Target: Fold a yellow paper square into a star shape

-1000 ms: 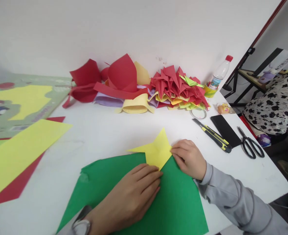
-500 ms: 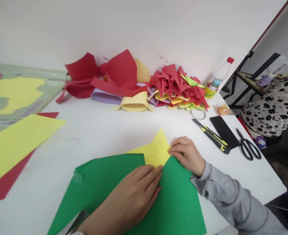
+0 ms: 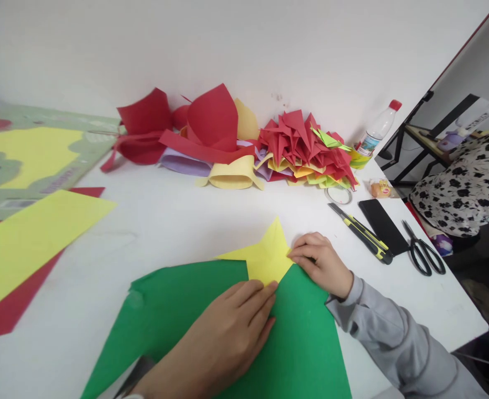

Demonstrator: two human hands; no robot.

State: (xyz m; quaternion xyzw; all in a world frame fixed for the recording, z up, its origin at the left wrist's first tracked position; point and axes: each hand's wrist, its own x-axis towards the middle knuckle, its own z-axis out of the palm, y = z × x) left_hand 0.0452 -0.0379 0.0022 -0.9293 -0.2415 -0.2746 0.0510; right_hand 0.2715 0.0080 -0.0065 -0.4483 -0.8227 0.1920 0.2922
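Observation:
A folded yellow paper (image 3: pixel 267 257) lies half on a green sheet (image 3: pixel 178 299) and half on the white table (image 3: pixel 178 221). My left hand (image 3: pixel 223 338) lies flat on the green sheet, fingers stretched out, fingertips pressing the yellow paper's near corner. My right hand (image 3: pixel 321 263) has its fingers curled and pinches the yellow paper's right corner against the table.
Piles of folded red, yellow and purple paper (image 3: pixel 244 144) line the wall. A tape roll (image 3: pixel 338 194), utility knife (image 3: pixel 360 233), black phone (image 3: pixel 383 219), scissors (image 3: pixel 425 256) and bottle (image 3: pixel 379 128) lie right. Yellow and red sheets (image 3: pixel 28 244) lie left. A person in a flowered garment (image 3: pixel 464 183) sits right.
Both hands have stayed on the yellow paper, which has hardly moved. The view has shifted slightly; my left wrist and watch have dropped out of view.

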